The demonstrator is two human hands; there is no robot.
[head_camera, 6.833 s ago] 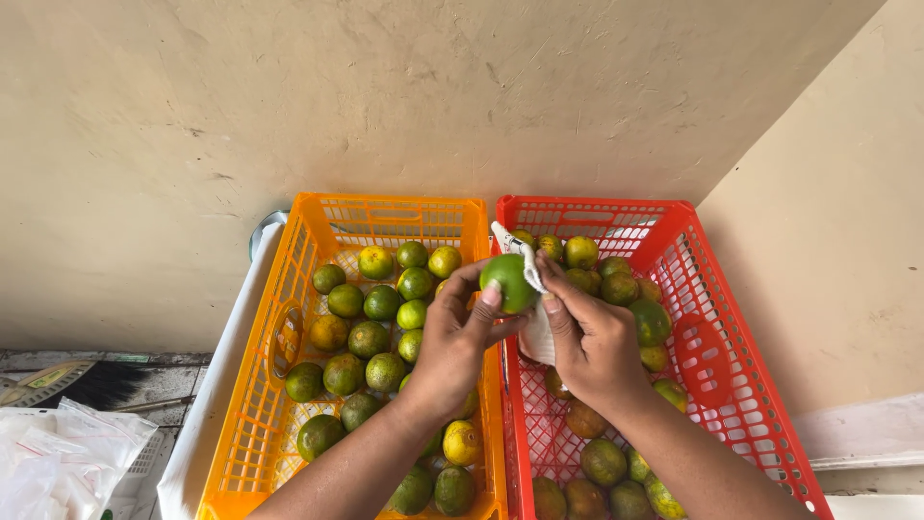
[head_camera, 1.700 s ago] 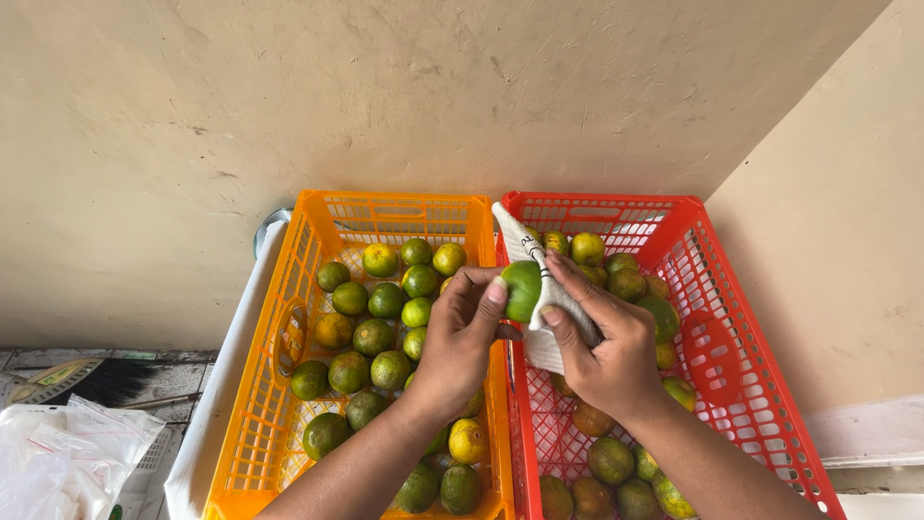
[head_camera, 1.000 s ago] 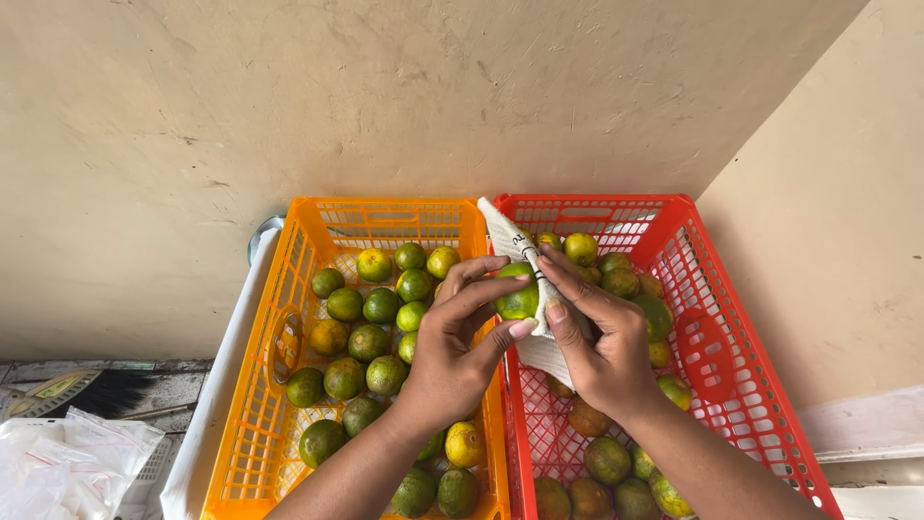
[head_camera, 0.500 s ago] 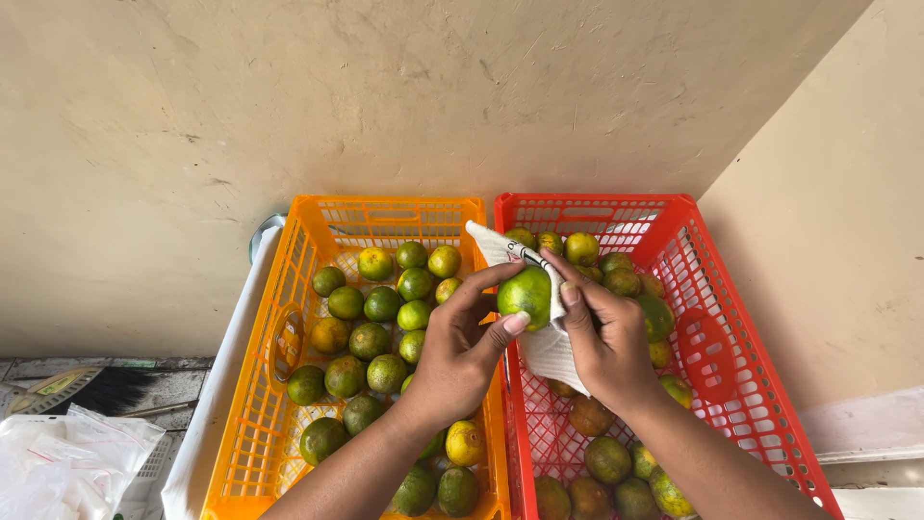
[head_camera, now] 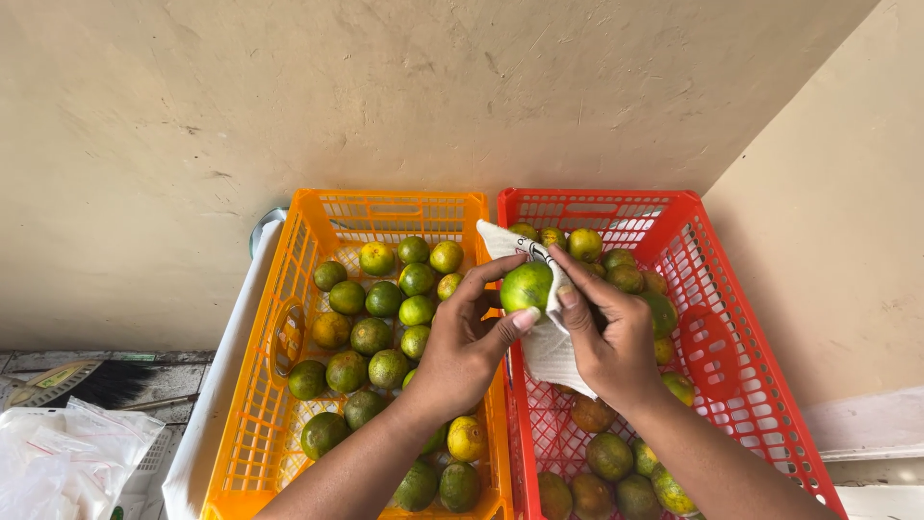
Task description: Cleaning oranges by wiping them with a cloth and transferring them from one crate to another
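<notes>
— What's sitting around the hands?

— An orange crate and a red crate, side by side against the wall, both holding green and yellow citrus.

— And the hands?

— The left hand is gripping a green citrus fruit over the crates' shared edge; the right hand is pressing a white cloth against it.

— Anything hidden?

— The cloth is covering the fruit's far side.

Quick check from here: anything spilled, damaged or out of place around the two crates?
Nothing stands out. The orange crate and red crate sit side by side with fruit inside. The left hand holds a green fruit; the right hand holds a white cloth against it.
</notes>
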